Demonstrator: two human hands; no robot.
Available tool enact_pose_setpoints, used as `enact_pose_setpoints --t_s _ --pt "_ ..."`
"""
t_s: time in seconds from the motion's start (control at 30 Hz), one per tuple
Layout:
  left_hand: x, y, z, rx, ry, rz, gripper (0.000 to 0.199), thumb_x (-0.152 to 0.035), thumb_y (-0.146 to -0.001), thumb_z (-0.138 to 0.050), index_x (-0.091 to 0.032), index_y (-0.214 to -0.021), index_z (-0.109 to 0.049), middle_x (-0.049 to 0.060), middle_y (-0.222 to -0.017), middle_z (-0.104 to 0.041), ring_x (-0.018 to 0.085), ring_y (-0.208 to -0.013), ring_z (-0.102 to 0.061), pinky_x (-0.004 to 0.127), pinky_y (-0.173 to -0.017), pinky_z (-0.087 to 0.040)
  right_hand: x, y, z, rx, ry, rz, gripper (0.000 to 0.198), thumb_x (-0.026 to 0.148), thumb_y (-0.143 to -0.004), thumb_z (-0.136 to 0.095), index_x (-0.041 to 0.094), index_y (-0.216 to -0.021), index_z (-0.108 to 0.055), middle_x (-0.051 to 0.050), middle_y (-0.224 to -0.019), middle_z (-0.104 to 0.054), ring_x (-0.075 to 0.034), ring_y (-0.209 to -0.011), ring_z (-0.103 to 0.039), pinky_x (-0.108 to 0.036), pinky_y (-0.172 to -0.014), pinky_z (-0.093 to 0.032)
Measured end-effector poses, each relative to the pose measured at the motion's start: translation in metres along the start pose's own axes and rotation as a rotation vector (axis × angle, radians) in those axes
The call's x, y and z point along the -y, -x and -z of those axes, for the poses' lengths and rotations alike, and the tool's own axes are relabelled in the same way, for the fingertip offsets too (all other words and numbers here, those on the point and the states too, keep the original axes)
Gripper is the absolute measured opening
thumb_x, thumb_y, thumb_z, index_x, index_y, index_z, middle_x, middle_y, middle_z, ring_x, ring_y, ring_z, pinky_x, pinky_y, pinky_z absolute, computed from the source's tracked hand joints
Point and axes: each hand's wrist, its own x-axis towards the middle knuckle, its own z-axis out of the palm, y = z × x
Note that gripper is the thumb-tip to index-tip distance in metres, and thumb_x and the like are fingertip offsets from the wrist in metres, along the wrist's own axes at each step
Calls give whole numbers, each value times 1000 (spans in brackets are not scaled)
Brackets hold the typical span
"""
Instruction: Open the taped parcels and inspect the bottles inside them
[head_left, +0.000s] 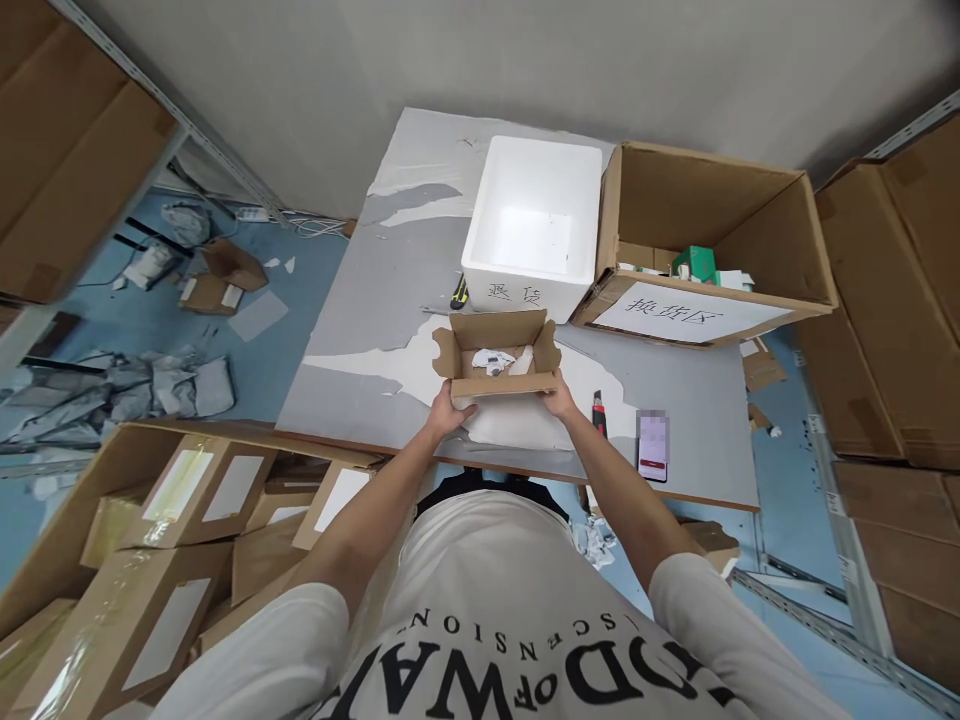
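Observation:
An opened small cardboard box [495,386] is held over the near part of the table, its flaps spread. Inside it lie a crumpled white piece [493,360] with a dark mark and a pale wrapped item [521,361], whose kind I cannot make out. My left hand [448,412] grips the box's near left corner, thumb pointing inward. My right hand [558,396] holds the near right corner, its fingers partly hidden by the cardboard. A red and black utility knife [598,414] rests to the right of my right hand, with a phone [652,445] beyond it.
Behind the box stand a white foam box [480,277] and a large carton [814,250] with green and white packages inside. A yellow and black cutter [460,292] lies by the foam box. Left of me, a big carton [150,428] holds several taped parcels. Shelves with cartons flank the table [337,330].

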Motion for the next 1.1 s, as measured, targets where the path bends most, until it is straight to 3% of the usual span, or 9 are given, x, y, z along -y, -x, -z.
enact_pose_setpoints --t_s 0.17,0.33,0.5,0.67,0.77,0.9,1.0,1.1 --pt "5 22 -2 66 128 -77 68 -30 -64 -73 -21 -124 -43 11 -128 -55 27 -123 -51 47 -101 -42 -3 48 9 -74 -108 -50 44 36 -75 -57 23 -116 -44 -7 -112 -63 -20 -100 -63 -42 -93 -49" --pt "-16 49 -6 147 134 -191 83 -37 -64 -76 -22 -136 -37 15 -140 -45 31 -129 -45 50 -101 -42 0 101 31 -220 -117 -122 49 52 -81 -54 23 -119 -46 -9 -108 -66 -24 -99 -65 -47 -92 -50" --pt "-47 53 -1 135 230 -289 97 -40 -59 -80 -23 -140 -31 17 -145 -40 30 -132 -42 45 -97 -47 16 132 61 -272 -269 15 57 55 -78 -60 24 -124 -47 -12 -117 -64 -24 -110 -61 -46 -98 -48" --pt "-66 42 -1 134 306 -227 73 -45 -68 -72 -21 -132 -45 14 -133 -54 27 -123 -52 38 -88 -53 30 133 83 -218 -302 88 67 54 -72 -69 25 -130 -51 -10 -135 -55 -25 -125 -51 -45 -103 -44" --pt "-70 34 -9 172 343 -141 68 -48 -74 -67 -19 -133 -48 13 -130 -58 27 -119 -55 37 -85 -54 27 125 79 -194 -349 37 74 57 -72 -67 23 -136 -49 -11 -139 -51 -25 -125 -51 -45 -106 -41" --pt "-72 25 -17 123 318 -100 64 -47 -78 -63 -17 -133 -49 12 -128 -60 27 -117 -56 37 -84 -53 20 114 69 -202 -398 -38 79 61 -73 -63 20 -139 -45 -12 -137 -53 -26 -123 -53 -45 -103 -45" --pt "-75 29 -19 10 170 -159 62 -43 -81 -62 -18 -135 -48 13 -131 -57 28 -119 -54 40 -88 -52 19 112 68 -207 -346 -21 75 61 -76 -61 22 -138 -46 -11 -135 -54 -25 -120 -55 -44 -100 -47" --pt "-81 48 -23 -137 -107 -363 45 -39 -83 -62 -21 -124 -57 14 -134 -53 29 -127 -46 48 -103 -42 21 114 68 -194 -287 -22 71 60 -77 -59 23 -136 -46 -12 -133 -54 -24 -117 -56 -42 -98 -48"
